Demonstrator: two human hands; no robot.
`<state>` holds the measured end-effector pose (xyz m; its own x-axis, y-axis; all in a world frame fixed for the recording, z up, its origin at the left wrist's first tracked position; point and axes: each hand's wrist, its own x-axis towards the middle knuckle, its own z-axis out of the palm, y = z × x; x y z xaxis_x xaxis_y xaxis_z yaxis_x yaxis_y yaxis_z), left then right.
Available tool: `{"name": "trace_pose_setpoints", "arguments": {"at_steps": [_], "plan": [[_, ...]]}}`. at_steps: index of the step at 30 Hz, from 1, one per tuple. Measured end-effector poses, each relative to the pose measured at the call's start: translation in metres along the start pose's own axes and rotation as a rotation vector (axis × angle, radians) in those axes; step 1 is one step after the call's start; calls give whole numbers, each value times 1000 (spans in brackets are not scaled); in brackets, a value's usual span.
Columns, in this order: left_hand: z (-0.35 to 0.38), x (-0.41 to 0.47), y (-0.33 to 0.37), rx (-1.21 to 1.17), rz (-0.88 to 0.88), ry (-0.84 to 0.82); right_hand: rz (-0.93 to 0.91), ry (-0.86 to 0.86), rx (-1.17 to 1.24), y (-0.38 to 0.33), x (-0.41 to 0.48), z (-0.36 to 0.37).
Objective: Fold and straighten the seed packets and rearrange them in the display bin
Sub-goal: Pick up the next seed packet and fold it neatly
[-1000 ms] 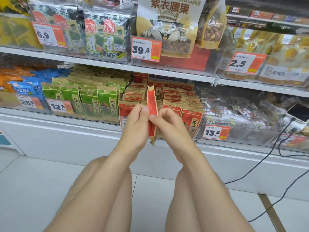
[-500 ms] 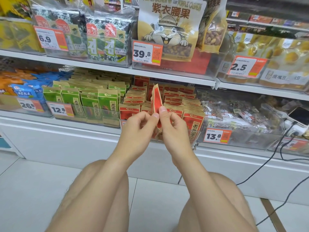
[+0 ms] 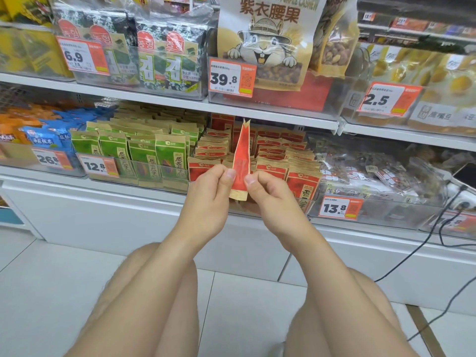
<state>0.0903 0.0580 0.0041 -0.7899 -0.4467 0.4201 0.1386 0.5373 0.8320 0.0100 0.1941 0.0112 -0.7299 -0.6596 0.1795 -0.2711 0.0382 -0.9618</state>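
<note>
I hold one red packet (image 3: 241, 161) upright in front of the bin (image 3: 307, 204) of red packets (image 3: 277, 161) on the lower shelf (image 3: 154, 186). Its long axis runs nearly straight up and down, leaning a little to the right at the top, where the notched end points up toward the shelf above; the tan bottom seal points down between my hands. It is folded lengthwise, so I see a narrow red wedge, wider at the bottom. My left hand (image 3: 208, 191) pinches its left edge low down, thumb on the front; my right hand (image 3: 270, 194) pinches the right edge at about the same height, thumb also on the front. Both hands sit close together, nearly touching. Green packets (image 3: 144, 150) fill the bin to the left.
</note>
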Motion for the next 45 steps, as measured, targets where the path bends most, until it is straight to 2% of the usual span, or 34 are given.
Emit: {"name": "trace_pose_setpoints", "arguments": {"at_steps": [4, 8, 11, 15, 18, 20, 24, 29, 32, 34, 36, 43, 45], "plan": [[0, -2, 3, -147, -60, -18, -15, 15, 7, 0, -2, -1], [1, -3, 9, -369, -202, 14, -121, 143, -231, 4, -4, 2], [1, -4, 10, -435, -229, -35, -146, 191, -337, 6, -5, 5], [-4, 0, 9, -464, -292, -57, -104, 283, -146, -2, -3, -3], [-9, 0, 10, -508, -306, -159, 61, 350, 108, -10, -2, -10], [-8, -2, 10, -473, -285, -222, 162, 287, 245, -12, -2, -11], [-4, -3, 10, -380, -248, -240, 126, 296, 173, -11, -4, -7], [-5, -3, 7, -320, -256, -293, 188, 361, 157, -10, -1, -8], [0, -3, 10, -323, -358, -190, 144, 268, 56, -15, -4, -13], [1, -3, 9, -217, -318, -32, 169, 187, 3, -17, -7, -12], [1, -3, 5, -124, -259, 41, 171, 149, -65, -14, -8, -9], [5, -6, 9, -99, -185, -23, -31, 190, -228, -2, -8, -9], [4, -7, 6, -24, -161, -22, -46, 209, -233, -1, -7, -10]]}}
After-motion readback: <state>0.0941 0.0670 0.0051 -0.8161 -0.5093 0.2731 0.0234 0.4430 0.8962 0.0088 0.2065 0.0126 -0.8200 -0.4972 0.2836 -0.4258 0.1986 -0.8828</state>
